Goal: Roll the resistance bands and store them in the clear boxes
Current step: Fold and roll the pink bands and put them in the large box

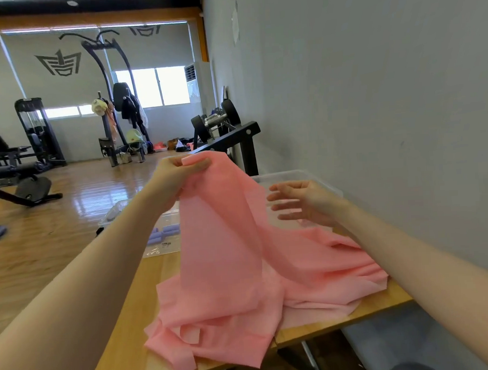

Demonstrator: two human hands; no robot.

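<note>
Lifting a pink band (226, 256) off the table (131, 332)
Left hand (177, 174) pinched the band's top edge, raised; right hand (303, 201) hovered beside it, fingers (283, 205) spread, holding nothing.

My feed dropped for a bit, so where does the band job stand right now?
Done: a few purple rolls already lie in the left clear box. In hand: the left hand pinches one end of the pink band and lifts it, unrolled, over the table; the right hand is open beside it. Left: roll the pink band and box it, perhaps in the right clear box.
</note>
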